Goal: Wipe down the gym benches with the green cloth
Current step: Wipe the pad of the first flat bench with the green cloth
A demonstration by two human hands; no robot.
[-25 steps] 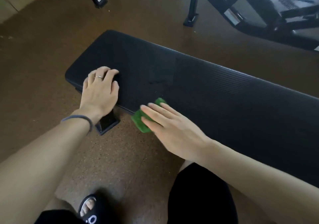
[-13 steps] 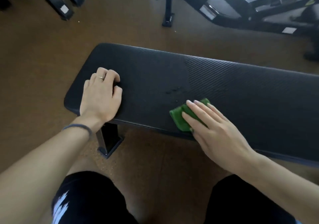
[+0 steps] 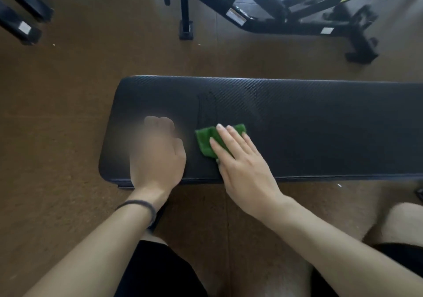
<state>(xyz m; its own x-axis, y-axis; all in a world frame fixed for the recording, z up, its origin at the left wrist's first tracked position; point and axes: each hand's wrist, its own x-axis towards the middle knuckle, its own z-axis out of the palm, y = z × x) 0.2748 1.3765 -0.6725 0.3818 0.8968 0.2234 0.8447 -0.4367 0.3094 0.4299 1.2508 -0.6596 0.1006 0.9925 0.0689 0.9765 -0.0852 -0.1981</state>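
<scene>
A flat black gym bench [image 3: 309, 122] with a ribbed pad runs across the middle of the head view. The folded green cloth [image 3: 204, 140] lies on the pad close to its near edge. My right hand [image 3: 240, 159] presses flat on the cloth with straight fingers and covers most of it. My left hand [image 3: 160, 155] rests palm down on the bench's left end, just left of the cloth; its fingers are blurred. A damp streak shows on the pad above the cloth.
Brown rubber floor [image 3: 57, 113] surrounds the bench. A black exercise machine frame [image 3: 274, 15] stands beyond the bench at the top right. Two black machine feet [image 3: 20, 20] lie at the top left. My knees are below the bench's near edge.
The view has swung so the bench lies level across the frame. My right hand has slid the cloth leftward and further onto the pad, closer to my left hand, which stays on the bench's end.
</scene>
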